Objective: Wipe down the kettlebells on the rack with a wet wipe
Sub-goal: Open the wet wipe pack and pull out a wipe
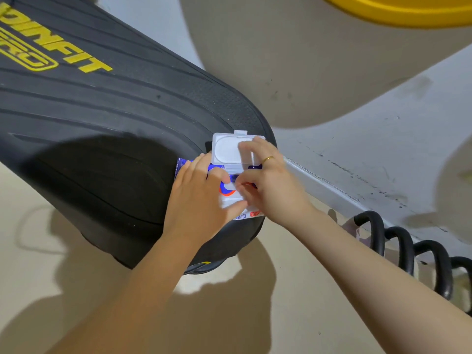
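A pack of wet wipes lies on the near end of a black ribbed step platform, its white flip lid standing up. My left hand presses down on the pack's left side, thumb across its front. My right hand, a gold ring on one finger, has its fingertips pinched together at the pack's opening; whether a wipe sits between them is hidden. Several black kettlebell handles curve up in a row at the lower right; the bells themselves are out of view.
The platform carries yellow lettering at the upper left. A yellow curved object hangs at the top right. A pale wall with a grey skirting runs behind. The beige floor lies under my arms, crossed by shadows.
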Available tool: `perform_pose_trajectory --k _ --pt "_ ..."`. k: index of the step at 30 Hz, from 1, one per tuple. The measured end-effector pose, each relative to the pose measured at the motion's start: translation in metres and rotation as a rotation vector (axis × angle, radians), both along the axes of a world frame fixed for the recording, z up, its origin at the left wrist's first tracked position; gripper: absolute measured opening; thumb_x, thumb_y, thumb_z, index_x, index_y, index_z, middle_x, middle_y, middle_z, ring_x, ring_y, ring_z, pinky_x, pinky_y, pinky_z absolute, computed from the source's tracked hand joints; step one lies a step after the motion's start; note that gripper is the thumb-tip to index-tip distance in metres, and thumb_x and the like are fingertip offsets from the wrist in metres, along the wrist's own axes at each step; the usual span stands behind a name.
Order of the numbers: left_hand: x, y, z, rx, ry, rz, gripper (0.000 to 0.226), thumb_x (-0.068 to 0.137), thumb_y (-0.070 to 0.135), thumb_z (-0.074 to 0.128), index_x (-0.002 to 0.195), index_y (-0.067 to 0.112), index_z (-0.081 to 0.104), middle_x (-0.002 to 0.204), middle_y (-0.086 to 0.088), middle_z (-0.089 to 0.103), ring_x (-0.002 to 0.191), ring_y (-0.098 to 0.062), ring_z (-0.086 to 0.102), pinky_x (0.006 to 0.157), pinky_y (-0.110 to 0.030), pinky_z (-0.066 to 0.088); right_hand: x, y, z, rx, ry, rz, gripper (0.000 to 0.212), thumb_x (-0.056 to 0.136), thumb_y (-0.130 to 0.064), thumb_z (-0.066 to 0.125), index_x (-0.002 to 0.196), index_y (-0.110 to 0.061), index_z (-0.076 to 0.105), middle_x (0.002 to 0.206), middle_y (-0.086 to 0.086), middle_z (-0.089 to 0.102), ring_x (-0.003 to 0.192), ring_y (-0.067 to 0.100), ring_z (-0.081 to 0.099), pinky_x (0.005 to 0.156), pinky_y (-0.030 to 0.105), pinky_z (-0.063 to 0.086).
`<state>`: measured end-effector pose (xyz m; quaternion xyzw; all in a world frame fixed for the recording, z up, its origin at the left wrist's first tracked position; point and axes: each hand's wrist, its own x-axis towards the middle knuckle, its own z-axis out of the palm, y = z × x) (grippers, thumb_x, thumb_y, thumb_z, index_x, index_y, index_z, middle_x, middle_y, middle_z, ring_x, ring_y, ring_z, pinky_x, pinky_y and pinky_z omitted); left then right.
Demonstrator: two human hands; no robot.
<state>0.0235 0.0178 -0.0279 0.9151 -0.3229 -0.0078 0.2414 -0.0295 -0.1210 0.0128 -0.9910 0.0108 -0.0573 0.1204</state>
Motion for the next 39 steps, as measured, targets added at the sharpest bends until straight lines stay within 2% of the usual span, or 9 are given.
perform_pose_trajectory --k 3,8,11,14,19,27,31,34,39 --pt "0.0 -0.001 0.001 -0.009 -0.007 0.003 0.038 0.067 0.058 0.06 0.084 0.025 0.057 0.111 -0.005 0.058 0.109 -0.024 0.051 0.096 -0.035 0.04 0.002 0.005 0.011 -0.177 0.007 0.002 0.012 0.061 -0.02 0.075 0.052 -0.02 0.066 0.094 0.004 0.064 0.086 0.03 0.06 0.054 0.025 0.036" --pt "-0.002 -0.001 0.003 -0.012 -0.044 0.005 0.037 0.068 0.06 0.056 0.075 0.025 0.049 0.103 -0.002 0.058 0.105 -0.023 0.052 0.093 -0.032 0.038 0.013 0.019 0.025 -0.519 0.095 0.083 0.017 0.047 -0.032 0.079 0.048 -0.032 0.062 0.049 -0.006 0.042 0.047 0.016 0.047 0.058 0.022 0.021" --pt "-0.002 -0.001 0.004 -0.055 -0.033 0.003 0.035 0.067 0.059 0.057 0.077 0.027 0.048 0.102 -0.003 0.059 0.102 -0.023 0.053 0.092 -0.034 0.039 0.019 0.022 0.028 -0.575 0.204 0.163 0.004 0.069 -0.029 0.069 0.072 -0.03 0.067 0.065 -0.003 0.043 0.056 0.019 0.044 0.064 0.026 0.023" --pt "-0.001 0.0 0.004 -0.091 -0.026 -0.007 0.034 0.068 0.056 0.056 0.079 0.024 0.053 0.097 0.0 0.058 0.097 -0.021 0.053 0.09 -0.031 0.038 0.016 0.022 0.035 -0.39 0.167 0.074 0.017 0.055 -0.021 0.08 0.055 -0.021 0.064 0.055 -0.003 0.034 0.039 0.023 0.042 0.051 0.023 0.022" --pt "0.001 0.001 0.003 -0.145 -0.024 -0.019 0.047 0.064 0.063 0.053 0.084 0.021 0.058 0.094 0.0 0.058 0.087 -0.02 0.053 0.082 -0.028 0.038 0.0 0.002 0.019 -0.008 0.085 0.03 0.009 0.068 -0.01 0.057 0.061 -0.005 0.059 0.058 0.003 0.046 0.048 0.025 0.044 0.041 0.029 0.031" --pt "0.001 0.0 0.006 -0.14 -0.047 -0.002 0.036 0.067 0.059 0.056 0.075 0.024 0.052 0.082 0.006 0.047 0.078 -0.014 0.045 0.075 -0.024 0.032 -0.012 0.004 0.01 0.221 0.041 -0.083 0.018 0.084 -0.027 0.055 0.088 -0.014 0.067 0.085 0.002 0.06 0.072 0.016 0.051 0.061 0.036 0.047" --pt "0.0 0.001 0.007 -0.167 -0.015 0.0 0.033 0.063 0.05 0.061 0.078 0.021 0.054 0.084 0.011 0.039 0.08 -0.014 0.045 0.078 -0.022 0.032 0.008 0.024 0.019 0.056 0.164 -0.16 0.017 0.087 -0.026 0.057 0.093 -0.017 0.07 0.099 0.001 0.059 0.088 0.024 0.057 0.062 0.03 0.04" --pt "-0.001 0.001 0.006 -0.175 0.0 -0.012 0.036 0.061 0.05 0.062 0.079 0.022 0.047 0.085 0.011 0.038 0.082 -0.014 0.046 0.084 -0.026 0.038 0.017 0.032 0.021 -0.204 0.286 -0.153 0.014 0.088 -0.02 0.051 0.088 -0.014 0.064 0.089 0.002 0.049 0.08 0.027 0.052 0.048 0.026 0.025" --pt "-0.001 0.001 0.009 -0.213 0.0 -0.005 0.041 0.061 0.057 0.052 0.077 0.019 0.05 0.081 0.007 0.044 0.077 -0.016 0.046 0.08 -0.028 0.04 0.026 0.032 0.028 -0.219 0.355 -0.206 0.008 0.088 -0.015 0.052 0.087 -0.016 0.06 0.07 0.001 0.038 0.07 0.025 0.039 0.046 0.021 0.021"
